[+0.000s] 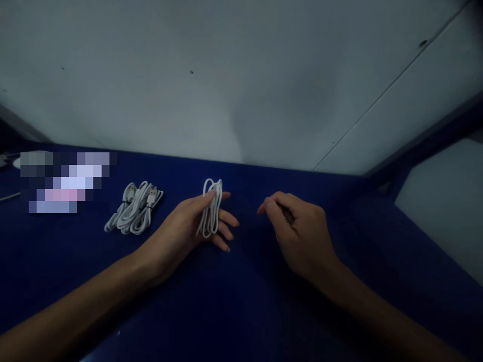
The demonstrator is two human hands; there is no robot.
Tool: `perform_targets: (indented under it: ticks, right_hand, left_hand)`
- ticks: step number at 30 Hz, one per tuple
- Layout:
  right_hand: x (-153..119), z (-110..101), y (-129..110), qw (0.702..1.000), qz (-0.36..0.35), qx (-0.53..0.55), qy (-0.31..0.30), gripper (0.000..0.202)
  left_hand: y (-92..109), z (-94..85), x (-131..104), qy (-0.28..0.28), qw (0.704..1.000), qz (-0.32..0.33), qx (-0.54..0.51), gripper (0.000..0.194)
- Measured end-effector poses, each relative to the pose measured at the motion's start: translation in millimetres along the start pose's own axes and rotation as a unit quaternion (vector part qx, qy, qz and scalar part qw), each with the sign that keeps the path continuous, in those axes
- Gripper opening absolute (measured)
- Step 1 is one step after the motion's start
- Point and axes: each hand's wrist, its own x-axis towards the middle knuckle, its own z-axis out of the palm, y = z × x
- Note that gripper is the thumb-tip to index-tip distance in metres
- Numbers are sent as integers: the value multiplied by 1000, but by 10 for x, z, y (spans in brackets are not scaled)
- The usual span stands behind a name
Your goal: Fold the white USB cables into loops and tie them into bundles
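Left hand [188, 226] clamped on coiled white cable [211, 208], right hand [302, 226] loosely curled just beside, empty maybe; loops could spring loose from slack grip.

We see a thin white cable [211, 208] wound into a long, narrow bundle of loops. It stands roughly upright across our open left palm, pinned by the thumb near its top, its upper loops rising above the fingers and its lower loops hanging against them.
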Motion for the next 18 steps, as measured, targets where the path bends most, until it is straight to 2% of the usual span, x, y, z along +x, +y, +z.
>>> perform_targets:
  ticks: [6,10,14,18]
  right_hand:
    - [-30,7,-31,998,-38,58,-12,23]
    - [-33,33,-38,995,-54,77,-45,17]
    - [-24,73,5,995,-78,-20,-53,15]
    - [-39,129,69,980,-111,-156,-60,21]
  left_hand:
    - [-3,3,-50,-97,994,-22,-34,50]
    - [-23,5,-71,-126,991,-25,-31,49]
    - [-31,16,-82,-139,989,-26,-41,50]
    - [-24,-16,-75,-99,994,-28,-45,53]
